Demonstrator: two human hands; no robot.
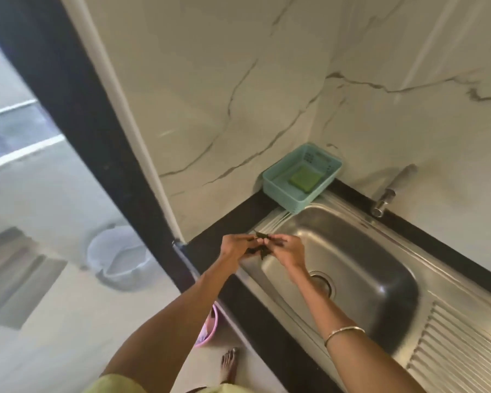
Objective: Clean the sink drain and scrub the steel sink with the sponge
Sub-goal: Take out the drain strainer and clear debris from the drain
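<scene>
holding a small clump of dark debris (260,245) between both hands, a person stands at a steel sink (352,251) set in a black table (267,321). the left hand (236,246) and right hand (285,246) both pinch the clump with their fingertips, above the sink's near left corner. the drain (322,285) lies just beside the right forearm, at the basin's bottom. the green sponge (305,178) sits in a teal basket (278,191) at the sink's back corner, well apart from the hands. a tap (391,191) juts from the marble wall. to do this step well, keep the scraps gathered tight so none falls back in, then bin them before reaching for the sponge.
</scene>
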